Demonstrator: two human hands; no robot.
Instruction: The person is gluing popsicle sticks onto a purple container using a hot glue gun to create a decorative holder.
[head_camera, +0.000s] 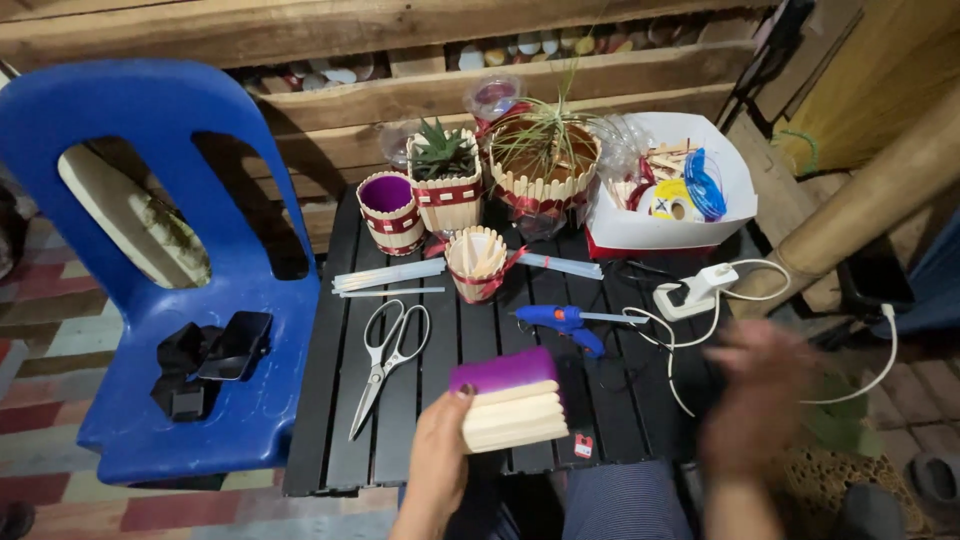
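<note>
Left hand grips stick bundle upright | right hand raised, blurred, apparently empty; openness unclear

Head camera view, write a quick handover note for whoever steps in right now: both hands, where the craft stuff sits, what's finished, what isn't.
Left hand: grip closed on a stack of craft sticks with purple-painted ends, held over the near edge of the black slatted table.
Right hand: blurred, apart from the stack; cannot tell if it holds anything.
On the table: scissors, blue glue gun, clear glue sticks.
Done: four stick pots at the back, namely a purple one, one with a succulent, a wide one with a grassy plant and a small one.
Left: the held stack is still loose sticks, not shaped into a pot.
</note>
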